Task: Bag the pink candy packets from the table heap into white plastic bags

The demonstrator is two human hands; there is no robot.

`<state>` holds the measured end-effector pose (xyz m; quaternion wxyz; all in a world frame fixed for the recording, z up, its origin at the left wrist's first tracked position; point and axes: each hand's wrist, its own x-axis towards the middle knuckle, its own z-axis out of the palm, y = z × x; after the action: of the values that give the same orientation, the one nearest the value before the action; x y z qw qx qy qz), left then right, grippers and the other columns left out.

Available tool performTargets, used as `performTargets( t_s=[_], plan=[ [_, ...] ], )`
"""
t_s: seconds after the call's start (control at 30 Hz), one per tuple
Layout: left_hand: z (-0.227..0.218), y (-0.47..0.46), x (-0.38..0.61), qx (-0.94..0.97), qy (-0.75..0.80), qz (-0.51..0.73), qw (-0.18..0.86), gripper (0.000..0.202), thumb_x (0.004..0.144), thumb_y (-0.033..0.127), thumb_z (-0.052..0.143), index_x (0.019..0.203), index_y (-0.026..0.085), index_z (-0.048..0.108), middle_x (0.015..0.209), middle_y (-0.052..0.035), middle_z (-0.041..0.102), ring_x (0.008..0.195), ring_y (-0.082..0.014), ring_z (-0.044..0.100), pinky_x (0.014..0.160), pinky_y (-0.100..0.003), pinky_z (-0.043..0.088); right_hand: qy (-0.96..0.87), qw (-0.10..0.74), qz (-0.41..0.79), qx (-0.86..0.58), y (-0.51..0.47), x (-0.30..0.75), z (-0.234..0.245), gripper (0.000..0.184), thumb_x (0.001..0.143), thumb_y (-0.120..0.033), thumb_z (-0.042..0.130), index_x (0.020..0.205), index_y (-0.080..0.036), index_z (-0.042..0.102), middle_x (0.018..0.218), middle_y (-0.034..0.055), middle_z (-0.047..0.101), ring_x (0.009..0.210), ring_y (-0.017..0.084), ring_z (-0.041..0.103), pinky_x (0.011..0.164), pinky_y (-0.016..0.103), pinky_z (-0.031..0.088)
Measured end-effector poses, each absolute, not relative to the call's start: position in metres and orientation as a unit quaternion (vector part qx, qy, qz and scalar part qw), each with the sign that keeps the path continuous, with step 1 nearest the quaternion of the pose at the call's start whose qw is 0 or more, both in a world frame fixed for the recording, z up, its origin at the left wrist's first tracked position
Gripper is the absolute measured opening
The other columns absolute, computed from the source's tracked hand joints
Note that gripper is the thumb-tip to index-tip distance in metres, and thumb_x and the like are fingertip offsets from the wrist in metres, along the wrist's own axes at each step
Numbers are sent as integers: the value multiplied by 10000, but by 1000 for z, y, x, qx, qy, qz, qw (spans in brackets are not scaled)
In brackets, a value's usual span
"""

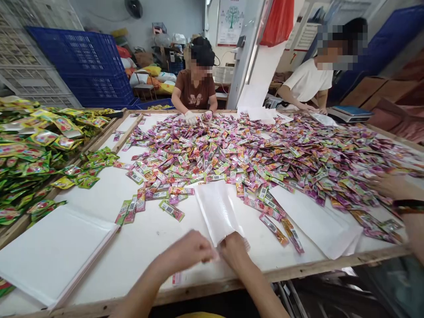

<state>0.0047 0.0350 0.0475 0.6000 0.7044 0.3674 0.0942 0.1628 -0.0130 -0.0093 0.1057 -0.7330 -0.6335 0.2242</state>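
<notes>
A white bag [218, 210] lies flat in front of me, its mouth toward my body. My right hand [232, 248] reaches into that mouth, and the bag hides its fingers. Just left of the opening is my left hand [194, 247], slightly blurred, with its fingers curled together close to the bag's edge. What they hold, if anything, does not show. Beyond the bag spreads a heap of small pink, purple and green printed sachets [212, 152]. One loose sachet [171, 210] lies left of the bag, and another loose sachet [274, 229] lies to its right.
A stack of white bags [56, 251] lies left, more white bags [314, 221] right. Green and yellow packets [39, 150] fill the left side behind a wooden strip. Two people work across the table; another person's hand [387, 183] is at right. A wooden rim [278, 274] edges the table.
</notes>
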Motion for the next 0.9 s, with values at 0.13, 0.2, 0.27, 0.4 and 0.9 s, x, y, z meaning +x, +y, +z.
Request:
performTargets(
  t_s=[0.13,0.2,0.27,0.4,0.9],
  plan=[
    [45,85,39,845,335,291,299,321,928,287,403,1134,219,640,1162,-72,657,1148,-237,547,1013,-409,381,-677,272,223,-647,-58,192,-10,395,869,-83,370,1138,-207,631,1147,94,632,1089,196,564,927,341,474],
    [20,91,65,916,243,246,204,331,919,268,444,1213,215,587,1307,-95,569,1301,-258,410,1121,-519,214,-664,301,205,-653,-71,212,-16,369,887,-119,372,1081,-222,668,1073,93,653,1035,209,569,901,366,485],
    [-5,86,80,948,206,203,134,360,909,293,479,1253,213,547,1395,-116,480,1367,-279,306,1130,-576,140,-648,293,193,-676,-74,229,-22,323,885,-142,411,988,-224,706,986,92,665,970,220,566,861,372,492],
    [-30,70,69,963,187,190,48,325,917,245,474,1235,216,535,1410,-122,450,1362,-290,300,1107,-615,148,-638,272,205,-691,-64,247,-24,257,878,-164,466,951,-234,702,921,70,638,921,202,546,820,335,477],
    [-14,31,10,971,139,84,174,549,817,305,573,1316,125,431,1411,-155,446,1328,-280,363,1122,-474,298,-552,147,272,-775,-138,293,49,196,770,-247,526,591,-262,605,598,43,586,667,205,601,608,292,425]
  ],
)
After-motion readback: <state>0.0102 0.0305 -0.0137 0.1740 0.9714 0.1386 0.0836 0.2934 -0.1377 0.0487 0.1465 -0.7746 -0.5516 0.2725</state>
